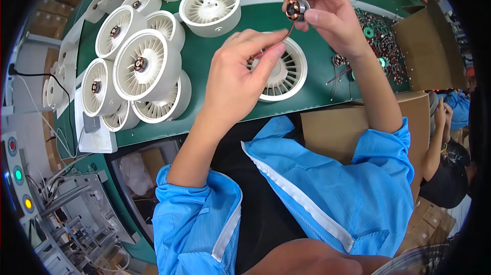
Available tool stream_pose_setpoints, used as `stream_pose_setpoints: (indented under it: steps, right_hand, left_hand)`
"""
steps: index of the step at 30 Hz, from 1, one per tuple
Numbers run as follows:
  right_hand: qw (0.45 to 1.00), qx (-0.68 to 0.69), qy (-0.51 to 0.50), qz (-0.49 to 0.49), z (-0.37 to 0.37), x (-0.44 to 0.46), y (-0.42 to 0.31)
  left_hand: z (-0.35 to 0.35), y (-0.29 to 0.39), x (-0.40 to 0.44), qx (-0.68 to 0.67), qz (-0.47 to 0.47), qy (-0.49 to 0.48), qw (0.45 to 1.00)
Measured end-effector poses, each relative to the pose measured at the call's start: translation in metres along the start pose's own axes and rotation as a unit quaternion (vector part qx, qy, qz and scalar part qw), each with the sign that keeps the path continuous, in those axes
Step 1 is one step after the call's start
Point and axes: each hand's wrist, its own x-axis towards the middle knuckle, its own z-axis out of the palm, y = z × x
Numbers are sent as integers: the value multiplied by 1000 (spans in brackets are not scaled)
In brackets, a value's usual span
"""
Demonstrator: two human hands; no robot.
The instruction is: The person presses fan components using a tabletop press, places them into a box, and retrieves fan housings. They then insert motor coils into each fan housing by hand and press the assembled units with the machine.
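Between the fingers and thumb of my right hand (pixel 327 16) is a small round motor part (pixel 295 10) with copper coils, raised above the table. A thin dark red wire (pixel 288 36) runs down from it to my left hand (pixel 243 73), whose thumb and fingers pinch it. Beneath my hands a white finned wheel (pixel 294 73) lies on the green table, partly covered by my left hand. Another white wheel (pixel 210 9), without a coil part in its hub, lies behind my left hand.
Stacked white wheels (pixel 147 65), several with coil parts, stand at the left. At the right lies a pile of wired small parts (pixel 381 45) beside a cardboard box (pixel 429 45). Another person (pixel 445 167) is at the far right. Lit buttons (pixel 18 174) show at far left.
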Motion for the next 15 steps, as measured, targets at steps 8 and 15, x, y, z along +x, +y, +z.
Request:
stream_pose_setpoints:
  steps: [8, 15]
  right_hand:
    - [999, 49, 18, -4, -1, -3, 16]
    - [987, 94, 6, 131, -8, -5, 8]
  left_hand:
    - [-4, 6, -3, 11, -129, -115, 985]
    - [-5, -12, -2, 10, -124, -141, 982]
